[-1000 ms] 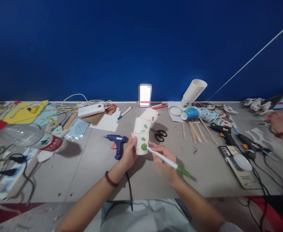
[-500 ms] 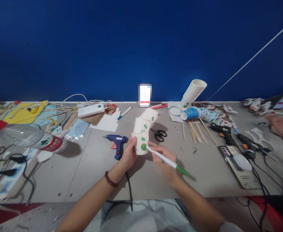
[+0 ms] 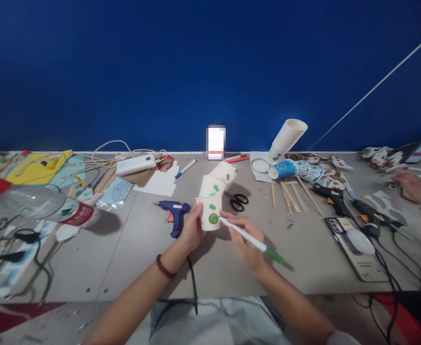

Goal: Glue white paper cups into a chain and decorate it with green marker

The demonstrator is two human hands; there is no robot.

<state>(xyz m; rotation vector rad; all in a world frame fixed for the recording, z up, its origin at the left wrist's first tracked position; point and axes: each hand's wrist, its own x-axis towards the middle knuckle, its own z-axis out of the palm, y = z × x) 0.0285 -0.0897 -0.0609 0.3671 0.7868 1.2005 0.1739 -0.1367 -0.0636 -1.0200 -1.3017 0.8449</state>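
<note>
A bent chain of white paper cups [image 3: 210, 206] with green leaf prints lies in front of me. My left hand [image 3: 193, 226] is closed round the near cup from its left side. Between the fingers of my right hand [image 3: 245, 239] is a white felt-tip pen [image 3: 248, 235] with a green end. Its tip is at the right edge of a filled green circle [image 3: 213, 219] on the near cup; whether it touches, I cannot tell. Just left of my left hand lies a blue glue gun [image 3: 174, 211]. Behind the pen, black-handled scissors [image 3: 239, 202] are partly hidden by the cups.
A tall stack of paper cups [image 3: 288, 139] leans at the back right, beside a blue cup chain [image 3: 285, 168]. A plastic bottle [image 3: 52, 203] lies left. At right are a phone [image 3: 356, 254], black glue guns [image 3: 334, 199] and another person's hand [image 3: 418, 189].
The pen tip has shifted slightly right, off the middle of the green circle to its edge. The circle looks more fully coloured. My left hand keeps its hold on the cups.
</note>
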